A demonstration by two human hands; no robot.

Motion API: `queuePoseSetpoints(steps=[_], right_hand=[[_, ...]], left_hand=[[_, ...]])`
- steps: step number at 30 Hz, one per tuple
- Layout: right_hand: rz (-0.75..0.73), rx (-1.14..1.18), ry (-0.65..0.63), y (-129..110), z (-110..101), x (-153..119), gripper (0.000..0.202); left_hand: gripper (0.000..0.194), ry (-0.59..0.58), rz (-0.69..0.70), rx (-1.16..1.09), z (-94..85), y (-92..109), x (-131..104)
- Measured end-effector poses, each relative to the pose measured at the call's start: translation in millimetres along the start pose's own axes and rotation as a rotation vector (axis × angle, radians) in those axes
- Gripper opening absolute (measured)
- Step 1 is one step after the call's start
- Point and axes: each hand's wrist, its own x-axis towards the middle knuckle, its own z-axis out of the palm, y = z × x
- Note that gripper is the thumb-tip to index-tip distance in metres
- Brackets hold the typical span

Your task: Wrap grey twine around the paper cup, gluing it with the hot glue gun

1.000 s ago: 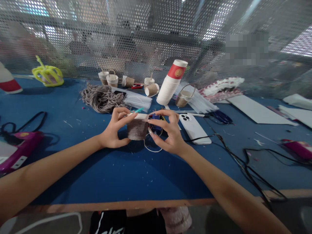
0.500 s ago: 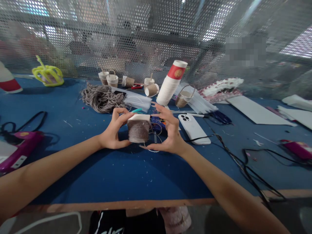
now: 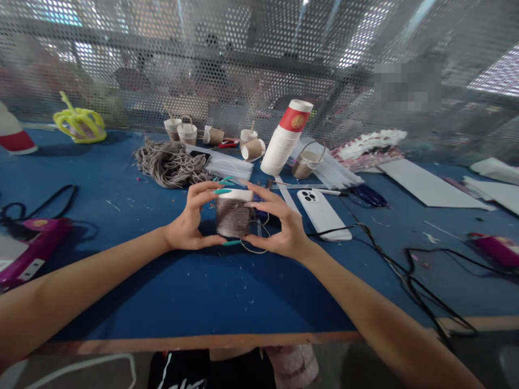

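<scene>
A small paper cup wrapped in grey-brown cord [image 3: 233, 217], with a bare white band at its top, is held between my hands above the table. My left hand [image 3: 190, 219] grips its left side, fingers at the top and thumb at the bottom. From the right, my right hand [image 3: 284, 221] closes on it the same way, fingertips on the upper edge and thumb near the base. A thin loose cord end [image 3: 259, 249] loops out below my right hand. Behind the cup is a dark blue object, mostly hidden.
A heap of grey cord [image 3: 168, 165] lies behind my left hand. Near my right hand are a white phone [image 3: 324, 214] and a leaning stack of paper cups [image 3: 286, 138]. Several small wrapped cups stand farther back. A magenta glue gun [image 3: 38, 248] lies left; black cables [image 3: 385, 254] cross the right.
My right hand has moved in from beside the wrapped cup and now touches it. The cup has shifted slightly right, and my left fingers have moved further over its top.
</scene>
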Motion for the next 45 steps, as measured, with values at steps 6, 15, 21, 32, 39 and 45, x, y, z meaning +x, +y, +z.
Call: queuePoseSetpoints(steps=[6,15,21,32,39,45], right_hand=[[0.068,-0.026,0.007,-1,0,-2,0.072],[0.081,0.022,0.009,-4,0,-1,0.069],[0.086,-0.027,0.001,-4,-1,-2,0.065],[-0.033,-0.029,0.019,-2,0,0,0.073],[-0.026,-0.062,0.016,-4,-1,-1,0.074],[-0.031,-0.033,0.026,-3,1,0,0.079]], left_hand=[[0.074,0.033,0.064,0.011,0.6,0,0],[0.065,0.081,0.184,0.09,0.3,3,3],[0.051,0.015,0.272,0.143,-0.8,0,5],[0.049,0.038,0.298,0.138,-0.5,-2,4],[0.04,0.033,0.303,0.192,-0.9,-1,6],[0.037,0.04,0.34,0.226,-1.0,2,10]])
